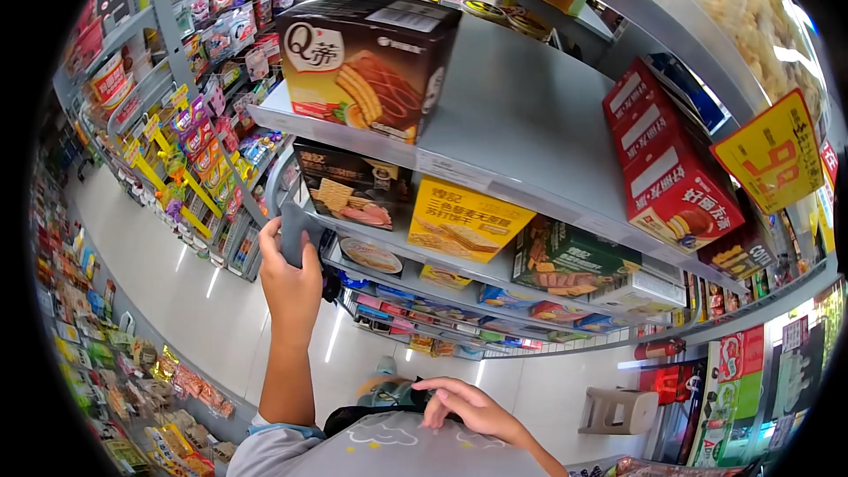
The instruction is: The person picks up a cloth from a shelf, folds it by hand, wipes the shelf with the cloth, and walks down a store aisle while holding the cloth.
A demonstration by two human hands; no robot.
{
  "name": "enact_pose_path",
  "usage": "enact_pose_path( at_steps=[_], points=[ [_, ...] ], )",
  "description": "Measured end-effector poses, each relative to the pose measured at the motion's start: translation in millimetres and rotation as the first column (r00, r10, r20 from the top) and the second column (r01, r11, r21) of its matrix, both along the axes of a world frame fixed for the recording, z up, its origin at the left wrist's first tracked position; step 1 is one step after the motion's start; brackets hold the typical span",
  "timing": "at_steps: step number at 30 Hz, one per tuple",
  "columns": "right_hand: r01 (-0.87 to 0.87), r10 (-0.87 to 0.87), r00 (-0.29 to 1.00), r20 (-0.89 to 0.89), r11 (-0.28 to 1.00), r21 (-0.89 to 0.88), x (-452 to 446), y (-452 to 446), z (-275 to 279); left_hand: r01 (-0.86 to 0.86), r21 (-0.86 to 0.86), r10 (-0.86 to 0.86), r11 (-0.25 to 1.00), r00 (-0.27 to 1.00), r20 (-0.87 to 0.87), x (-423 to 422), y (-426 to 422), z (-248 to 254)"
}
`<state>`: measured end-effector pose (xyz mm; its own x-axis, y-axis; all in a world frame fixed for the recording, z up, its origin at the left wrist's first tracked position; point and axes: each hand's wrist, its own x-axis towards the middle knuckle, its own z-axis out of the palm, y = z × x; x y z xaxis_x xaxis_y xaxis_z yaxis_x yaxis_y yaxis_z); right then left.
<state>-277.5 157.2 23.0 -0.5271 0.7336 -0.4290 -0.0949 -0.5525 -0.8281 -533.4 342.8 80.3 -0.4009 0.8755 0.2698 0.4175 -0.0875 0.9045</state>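
Observation:
My left hand (293, 276) is raised by the left end of the shelf unit, its thumb and fingers closed on a folded grey cloth (299, 234). Just right of it, on the second shelf, stands a dark biscuit box (346, 187), with a yellow biscuit box (471, 219) beside that. On the top shelf (521, 97) a brown cake box (367, 62) sits at the left end. My right hand (468, 405) is low in front of my shirt, holding nothing, with its fingers partly stretched out and apart.
Red boxes (667, 159) stand at the top shelf's right, near a yellow price sign (773, 155). Snack racks (208, 150) line the left. A beige stool (618, 411) is on the floor at lower right. Packaged goods (168, 389) fill a shelf at lower left.

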Motion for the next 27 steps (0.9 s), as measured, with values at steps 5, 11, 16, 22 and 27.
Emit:
enact_pose_path(
  at_steps=[5,11,16,22,27],
  points=[
    [-0.008,0.008,1.000,-0.015,1.000,0.007,15.8,-8.2,-4.3,-0.013,0.124,0.023,0.992,0.996,-0.084,5.3,7.5,-18.8],
    [0.058,-0.057,0.996,-0.071,0.998,0.003,42.1,-22.8,-13.6,-0.009,0.113,0.020,0.994,0.995,-0.100,24.6,-5.1,-20.4],
    [0.083,-0.083,0.996,-0.032,0.996,0.011,59.1,-27.9,-4.2,0.124,0.006,-0.124,0.992,0.988,0.088,57.0,-24.6,-13.9],
    [0.071,-0.070,0.997,-0.017,0.997,0.016,72.5,-26.1,-8.7,0.254,0.006,-0.253,0.967,0.958,0.133,96.5,-45.6,-15.2],
    [0.062,-0.061,0.998,-0.021,0.998,0.021,84.9,-29.9,-12.4,0.388,0.043,-0.391,0.921,0.913,0.115,133.4,-66.3,-17.2]
  ],
)
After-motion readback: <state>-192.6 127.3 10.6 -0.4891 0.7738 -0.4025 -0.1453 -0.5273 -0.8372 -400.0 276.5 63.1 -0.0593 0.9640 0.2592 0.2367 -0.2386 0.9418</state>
